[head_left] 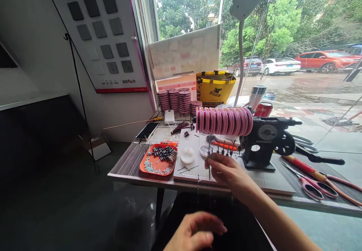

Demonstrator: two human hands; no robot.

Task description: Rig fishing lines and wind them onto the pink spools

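Note:
My right hand (226, 171) is raised over the front edge of the table, thumb and fingertips pinched on a thin dark rod (209, 171) that stands upright. Behind it, several dark thin pieces (223, 152) stand in a row below the pink spools (223, 120) of a black hand-cranked winder (260, 141). Lower down, over the lap, my left hand (195, 230) is bent with thumb and fingers apart, somewhat blurred, and nothing shows between them. A white round dish (187, 155) and a small bowl of beads (204, 151) lie to the left of my right hand.
An orange tray (143, 164) holds black and silvery small parts. A phone (147, 130) lies at the left. Stacked pink spools (184, 102) and a yellow bag (215, 92) stand at the back. Scissors (311, 187), pliers handles and a red can (263, 110) are at the right.

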